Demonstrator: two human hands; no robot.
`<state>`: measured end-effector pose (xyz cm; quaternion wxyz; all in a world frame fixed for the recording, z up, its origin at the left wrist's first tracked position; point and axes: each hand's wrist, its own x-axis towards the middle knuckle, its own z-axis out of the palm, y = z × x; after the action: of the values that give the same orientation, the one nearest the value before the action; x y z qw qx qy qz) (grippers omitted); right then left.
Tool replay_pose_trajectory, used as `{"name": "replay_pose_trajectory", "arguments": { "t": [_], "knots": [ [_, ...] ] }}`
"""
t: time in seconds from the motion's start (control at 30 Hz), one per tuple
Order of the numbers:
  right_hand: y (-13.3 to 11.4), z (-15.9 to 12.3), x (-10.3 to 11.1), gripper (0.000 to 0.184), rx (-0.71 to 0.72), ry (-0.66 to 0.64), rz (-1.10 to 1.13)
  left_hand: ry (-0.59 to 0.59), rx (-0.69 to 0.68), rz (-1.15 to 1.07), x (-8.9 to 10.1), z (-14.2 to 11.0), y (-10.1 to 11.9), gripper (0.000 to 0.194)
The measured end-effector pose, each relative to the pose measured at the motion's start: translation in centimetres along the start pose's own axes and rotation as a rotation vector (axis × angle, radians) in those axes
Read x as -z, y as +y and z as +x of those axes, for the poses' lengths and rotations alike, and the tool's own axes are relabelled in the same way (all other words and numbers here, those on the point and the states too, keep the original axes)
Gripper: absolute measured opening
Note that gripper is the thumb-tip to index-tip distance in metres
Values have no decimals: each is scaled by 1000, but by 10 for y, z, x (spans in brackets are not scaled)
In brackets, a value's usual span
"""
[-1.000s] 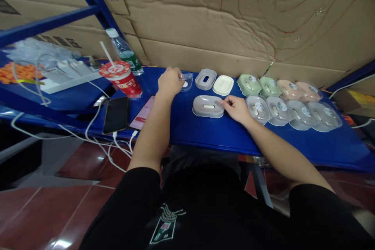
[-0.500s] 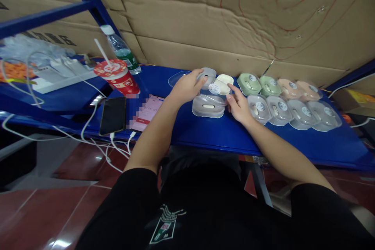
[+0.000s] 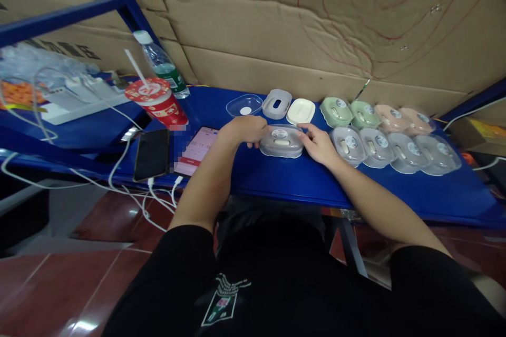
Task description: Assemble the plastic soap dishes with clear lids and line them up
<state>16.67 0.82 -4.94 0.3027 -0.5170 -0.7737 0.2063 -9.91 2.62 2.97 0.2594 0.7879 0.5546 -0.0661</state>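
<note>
A grey soap box sits flat at the near middle of the blue table, its clear domed lid with a round label resting over it. Curled at the box's left edge is my left hand; its fingertips are partly hidden. My right hand grips the lid's right edge between thumb and fingers. Just behind lie a loose clear lid, a grey tray with an oval slot and a cream-coloured shallow dish.
Two rows of lidded boxes stand on the right: green boxes and pinkish ones behind, grey ones in front. Leftward are two phones with white cables, a red cup and a bottle. Cardboard rises behind.
The clear lid has come down from above onto the grey box. Both hands have moved nearer with it, my left hand leaving the grey tray in full view.
</note>
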Motion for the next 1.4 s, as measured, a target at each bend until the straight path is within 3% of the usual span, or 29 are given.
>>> {"name": "replay_pose_trajectory", "arguments": {
  "t": [0.27,0.43,0.6,0.77,0.83,0.93,1.07,1.13,1.3,1.4],
  "knots": [
    [1,-1,0,48,-54,-34,-73,71,19,-75,-2,5,-6,42],
    [4,0,-2,48,-49,-9,-27,55,20,-79,-2,6,-7,42],
    [3,1,5,49,-22,225,-31,-35,-43,-159,-4,10,-1,47],
    [-25,-17,17,43,222,510,6,-97,-112,-376,-32,25,27,61],
    [-41,-28,18,38,369,458,-14,-89,-175,-482,-46,32,39,62],
    [-56,-40,14,34,570,198,-155,36,-345,-526,-60,43,49,60],
    [-60,-42,5,38,669,-77,-370,451,-348,-317,-66,58,49,39],
    [-58,-40,3,39,658,-160,-427,555,-374,-185,-66,65,48,44],
    [-55,-36,3,42,506,-220,-497,394,-286,4,-66,74,50,59],
    [-55,-35,3,43,407,-201,-532,396,-271,30,-62,69,47,60]
  ]
}}
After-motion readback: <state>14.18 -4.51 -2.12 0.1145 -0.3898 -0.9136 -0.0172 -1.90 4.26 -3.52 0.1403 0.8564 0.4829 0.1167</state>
